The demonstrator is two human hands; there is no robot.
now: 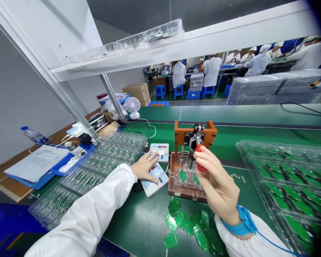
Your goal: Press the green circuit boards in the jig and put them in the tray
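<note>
My right hand (218, 182) is wrapped round the red handle (200, 159) of a toggle clamp on an orange-framed test fixture (178, 142). A clear plate in the fixture's brown base carries small green circuit boards (183, 175). With fingers spread, my left hand (146, 166) rests on two pale meter boxes; the thumb reaches the near meter box (155, 184), and the fingertips are at the far meter box (160, 151). Both meters show lit red digits. A loose pile of green circuit boards (186, 221) lies in front of the fixture. A blue wrist strap (239, 223) circles my right wrist.
At left lies a clear tray of boards (96, 167); at right stands another clear tray (289, 178) holding green boards. A white fan (133, 106) stands behind. A shelf (139, 53) crosses overhead. Several people in white sit at benches far back.
</note>
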